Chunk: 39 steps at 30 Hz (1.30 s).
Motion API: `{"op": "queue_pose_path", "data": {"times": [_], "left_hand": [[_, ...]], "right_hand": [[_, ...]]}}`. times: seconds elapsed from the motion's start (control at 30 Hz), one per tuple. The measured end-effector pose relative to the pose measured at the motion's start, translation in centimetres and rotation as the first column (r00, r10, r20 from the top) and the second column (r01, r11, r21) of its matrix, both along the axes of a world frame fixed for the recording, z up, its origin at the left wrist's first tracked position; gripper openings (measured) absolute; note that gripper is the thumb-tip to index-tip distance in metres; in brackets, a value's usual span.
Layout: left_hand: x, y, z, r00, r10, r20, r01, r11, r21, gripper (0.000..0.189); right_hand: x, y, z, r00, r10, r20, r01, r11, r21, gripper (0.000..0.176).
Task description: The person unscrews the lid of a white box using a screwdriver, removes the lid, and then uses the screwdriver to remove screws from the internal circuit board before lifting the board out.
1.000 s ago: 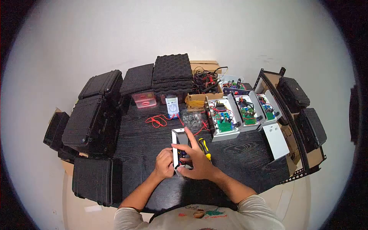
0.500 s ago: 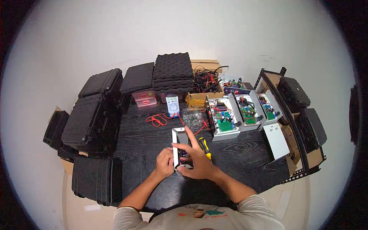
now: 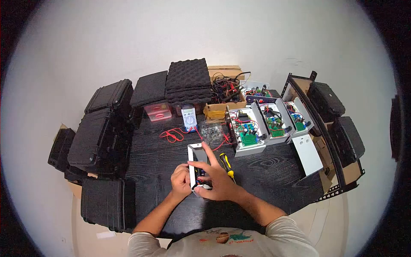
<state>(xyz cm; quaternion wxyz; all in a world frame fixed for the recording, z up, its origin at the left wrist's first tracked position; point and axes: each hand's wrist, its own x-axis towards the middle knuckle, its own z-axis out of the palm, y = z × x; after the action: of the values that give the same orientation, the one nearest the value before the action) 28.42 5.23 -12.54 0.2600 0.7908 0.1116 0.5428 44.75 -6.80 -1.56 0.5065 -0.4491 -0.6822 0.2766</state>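
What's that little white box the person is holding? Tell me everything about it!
The small white box looks like plastic, long and open on top, with a dark inside and red and blue bits, maybe wires. It points away from the person, over the black table. The left hand holds its left side; the right hand holds its near end, thumb across the opening.

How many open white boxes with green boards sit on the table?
3, in a row at right: left box, middle box, right box. The held box hides its inside.
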Motion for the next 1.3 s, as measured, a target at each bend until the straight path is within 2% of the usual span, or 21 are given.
{"op": "queue_pose_path", "data": {"times": [0.1, 0.2, 0.3, 0.7, 0.8, 0.9, 1.0, 1.1, 1.2, 1.23, 1.3], "left_hand": [[0.2, -0.7, 0.2, 0.998, 0.034, 0.052, -0.032, 0.999, -0.035, 0.017], [0.2, -0.8, 1.1, 1.0, 0.0, 0.022, -0.002, 0.997, 0.083, 0.015], [-0.2, -0.3, 1.4, 0.998, -0.051, -0.028, 0.054, 0.988, 0.142, 0.019], [-0.1, 1.0, 1.2, 0.994, -0.083, -0.074, 0.098, 0.971, 0.217, 0.028], [1.0, 0.0, 1.7, 0.997, -0.04, 0.063, 0.034, 0.995, 0.089, 0.031], [0.8, -0.4, 1.5, 0.998, -0.037, 0.052, 0.034, 0.998, 0.051, 0.026], [0.0, 0.5, 0.7, 0.997, -0.082, -0.003, 0.082, 0.988, 0.134, 0.02], [0.1, 1.6, 0.4, 0.993, -0.054, 0.103, 0.044, 0.994, 0.102, 0.021], [1.3, 3.9, 2.1, 0.972, 0.226, -0.059, -0.233, 0.952, -0.197, 0.029], [1.9, 5.7, 2.3, 0.972, 0.202, -0.124, -0.23, 0.932, -0.281, 0.031], [3.9, 8.5, 4.3, 0.955, 0.188, -0.229, -0.236, 0.951, -0.201, 0.035]], "right_hand": [[0.0, 0.0, 0.0, 1.0, 0.003, -0.01, -0.003, 1.0, -0.011, 0.072], [0.0, 0.1, -0.1, 1.0, 0.004, -0.015, -0.004, 1.0, -0.005, 0.072], [0.0, 0.0, 0.0, 1.0, -0.008, -0.006, 0.008, 1.0, -0.013, 0.073], [0.0, 0.0, 0.2, 1.0, 0.005, -0.004, -0.005, 1.0, -0.013, 0.074], [0.1, 0.0, 0.2, 1.0, 0.013, -0.009, -0.014, 1.0, -0.028, 0.075], [0.2, 0.1, 0.0, 0.999, 0.02, -0.025, -0.021, 0.999, -0.033, 0.075], [0.1, 0.1, 0.1, 1.0, 0.024, -0.02, -0.025, 0.999, -0.038, 0.074], [0.2, 0.0, 0.4, 1.0, 0.02, -0.019, -0.021, 0.998, -0.058, 0.074], [-0.1, 0.0, 0.2, 0.999, 0.021, -0.036, -0.024, 0.997, -0.077, 0.074], [-0.2, 0.0, 0.3, 0.999, 0.024, -0.042, -0.028, 0.995, -0.096, 0.074], [-0.1, 0.0, 0.4, 0.999, 0.016, -0.029, -0.019, 0.996, -0.091, 0.075]]}}
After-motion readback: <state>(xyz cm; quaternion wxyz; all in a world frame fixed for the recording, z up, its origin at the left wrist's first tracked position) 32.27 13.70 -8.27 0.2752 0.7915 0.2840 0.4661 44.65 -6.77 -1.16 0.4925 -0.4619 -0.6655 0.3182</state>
